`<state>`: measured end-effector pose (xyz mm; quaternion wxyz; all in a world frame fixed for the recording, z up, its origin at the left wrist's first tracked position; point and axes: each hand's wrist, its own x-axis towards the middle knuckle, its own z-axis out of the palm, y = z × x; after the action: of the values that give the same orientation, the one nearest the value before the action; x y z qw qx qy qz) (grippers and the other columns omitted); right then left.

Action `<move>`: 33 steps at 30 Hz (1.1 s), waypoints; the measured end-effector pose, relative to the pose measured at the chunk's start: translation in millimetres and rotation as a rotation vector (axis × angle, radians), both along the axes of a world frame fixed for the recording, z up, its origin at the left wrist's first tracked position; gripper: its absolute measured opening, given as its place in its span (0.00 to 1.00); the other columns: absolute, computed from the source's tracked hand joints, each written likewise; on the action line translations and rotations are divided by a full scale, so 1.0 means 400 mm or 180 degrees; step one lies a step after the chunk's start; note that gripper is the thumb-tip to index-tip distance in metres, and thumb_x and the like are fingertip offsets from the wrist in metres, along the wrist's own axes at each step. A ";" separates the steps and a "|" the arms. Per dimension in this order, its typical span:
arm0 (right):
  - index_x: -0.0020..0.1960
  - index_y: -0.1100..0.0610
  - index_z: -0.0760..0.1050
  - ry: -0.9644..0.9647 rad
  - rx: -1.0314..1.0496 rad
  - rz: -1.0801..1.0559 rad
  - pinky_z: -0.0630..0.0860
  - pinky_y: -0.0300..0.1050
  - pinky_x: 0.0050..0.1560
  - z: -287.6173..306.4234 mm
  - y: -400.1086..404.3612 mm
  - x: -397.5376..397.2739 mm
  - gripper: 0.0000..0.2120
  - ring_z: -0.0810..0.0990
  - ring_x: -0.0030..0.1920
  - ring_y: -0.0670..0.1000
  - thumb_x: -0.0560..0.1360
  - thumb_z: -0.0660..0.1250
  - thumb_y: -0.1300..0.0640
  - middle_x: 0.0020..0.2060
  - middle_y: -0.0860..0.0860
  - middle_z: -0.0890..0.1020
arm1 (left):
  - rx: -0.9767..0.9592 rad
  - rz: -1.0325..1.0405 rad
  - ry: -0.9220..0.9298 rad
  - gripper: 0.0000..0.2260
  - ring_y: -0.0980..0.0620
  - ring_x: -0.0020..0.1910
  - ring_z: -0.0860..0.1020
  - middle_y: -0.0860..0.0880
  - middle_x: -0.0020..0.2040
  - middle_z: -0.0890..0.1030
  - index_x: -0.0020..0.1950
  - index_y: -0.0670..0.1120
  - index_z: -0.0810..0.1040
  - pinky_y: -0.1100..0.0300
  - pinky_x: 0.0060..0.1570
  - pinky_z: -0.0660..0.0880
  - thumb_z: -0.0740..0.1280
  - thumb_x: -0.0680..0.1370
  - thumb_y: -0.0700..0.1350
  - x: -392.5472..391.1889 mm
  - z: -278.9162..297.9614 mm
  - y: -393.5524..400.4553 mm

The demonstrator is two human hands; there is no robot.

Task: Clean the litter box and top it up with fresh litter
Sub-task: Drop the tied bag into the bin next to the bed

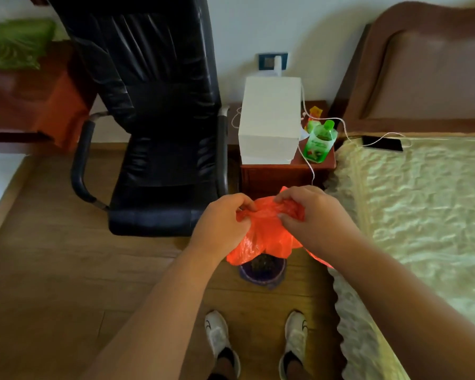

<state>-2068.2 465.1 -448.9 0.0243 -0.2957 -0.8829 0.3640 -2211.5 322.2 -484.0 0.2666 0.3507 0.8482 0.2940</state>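
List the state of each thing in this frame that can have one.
Red plastic bag: crumpled, held in the air by both hands.
Left hand: fingers pinching the bag.
Right hand: fingers pinching the bag.
Purple bin: on the floor under the bag, open, dark contents inside.
Phone: on the bed, cable attached.
Office chair: unoccupied.

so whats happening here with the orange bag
A person is standing on the wooden floor between a black office chair and a bed, holding a crumpled orange plastic bag in front of them. The left hand and right hand each pinch the bag's top edge, as if working it open. Directly below the bag a small dark bin sits on the floor with dark contents inside. No litter box is in view.
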 end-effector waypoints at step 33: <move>0.67 0.46 0.77 -0.0885 -0.0770 -0.0352 0.70 0.30 0.42 -1.165 0.019 -0.057 0.22 0.75 0.53 0.49 0.77 0.64 0.63 0.63 0.50 0.75 | -0.0819 0.0334 -0.0309 0.11 0.47 0.51 0.78 0.50 0.52 0.79 0.47 0.53 0.78 0.54 0.51 0.76 0.66 0.74 0.36 0.013 -1.167 0.070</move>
<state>-2090.8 472.7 -914.8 -0.1136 -0.3919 -0.8100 0.4213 -2206.2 350.2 -950.7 0.3344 0.2542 0.8822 0.2129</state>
